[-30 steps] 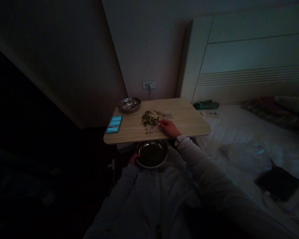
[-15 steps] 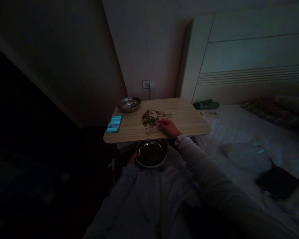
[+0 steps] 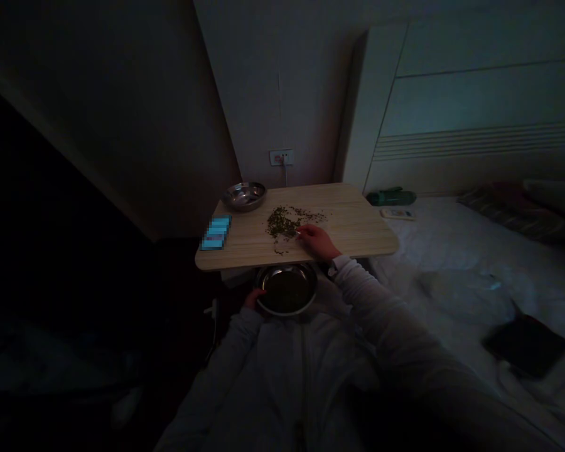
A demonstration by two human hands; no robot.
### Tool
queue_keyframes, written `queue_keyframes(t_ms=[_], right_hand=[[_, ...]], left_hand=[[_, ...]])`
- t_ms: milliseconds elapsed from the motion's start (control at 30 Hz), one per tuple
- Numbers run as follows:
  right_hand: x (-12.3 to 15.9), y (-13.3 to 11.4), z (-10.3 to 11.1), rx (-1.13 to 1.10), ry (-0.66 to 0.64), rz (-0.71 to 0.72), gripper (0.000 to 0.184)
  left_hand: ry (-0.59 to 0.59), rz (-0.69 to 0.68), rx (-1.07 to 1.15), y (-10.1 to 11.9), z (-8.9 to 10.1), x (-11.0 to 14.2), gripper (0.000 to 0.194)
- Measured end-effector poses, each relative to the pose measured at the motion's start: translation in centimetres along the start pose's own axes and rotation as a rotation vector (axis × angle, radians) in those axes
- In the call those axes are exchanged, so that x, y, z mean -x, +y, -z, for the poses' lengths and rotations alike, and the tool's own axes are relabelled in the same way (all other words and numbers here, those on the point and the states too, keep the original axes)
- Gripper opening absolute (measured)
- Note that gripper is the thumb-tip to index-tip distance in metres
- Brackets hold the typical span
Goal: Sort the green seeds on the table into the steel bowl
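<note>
Small green grains, like beans or seeds, lie scattered on the light wooden table, with a browner scatter at their right. My right hand is closed in a pinch at the right edge of the pile. A thin whitish piece shows at its fingertips, too small and dim to name. Below the table's front edge, my left hand is closed on the left rim of a metal bowl. That bowl sits at my lap, and a dark greenish layer covers its bottom.
A second metal bowl stands at the table's back left, with a blurred-out phone in front of it. On the bed at right lie a green bottle, a remote, a clear plastic bag and a dark flat object.
My right hand has shifted very slightly at the edge of the pile, and the whitish piece in it now lies at a different angle. My left hand stays on the bowl.
</note>
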State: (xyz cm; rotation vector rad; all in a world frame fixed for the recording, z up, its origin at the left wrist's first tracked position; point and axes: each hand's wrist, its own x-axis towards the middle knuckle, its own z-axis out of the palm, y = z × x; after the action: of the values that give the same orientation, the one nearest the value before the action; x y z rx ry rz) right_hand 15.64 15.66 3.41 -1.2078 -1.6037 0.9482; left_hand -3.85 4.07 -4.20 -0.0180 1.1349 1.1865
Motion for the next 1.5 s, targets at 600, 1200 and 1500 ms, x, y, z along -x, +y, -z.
queue_keyframes(t_ms=[600, 1200, 1500], right_hand=[[0.2, 0.1, 0.0, 0.005, -0.042, 0.024, 0.021], [0.6, -0.8, 0.2, 0.057, -0.103, -0.023, 0.025], [1.0, -1.4, 0.3, 0.049, -0.157, -0.042, 0.025]], left_hand=[[-0.027, 0.054, -0.022, 0.1, 0.2, 0.0, 0.029], [-0.020, 0.056, -0.032, 0.1, 0.2, 0.1, 0.027], [0.023, -0.069, -0.073, -0.1, 1.4, -2.3, 0.015]])
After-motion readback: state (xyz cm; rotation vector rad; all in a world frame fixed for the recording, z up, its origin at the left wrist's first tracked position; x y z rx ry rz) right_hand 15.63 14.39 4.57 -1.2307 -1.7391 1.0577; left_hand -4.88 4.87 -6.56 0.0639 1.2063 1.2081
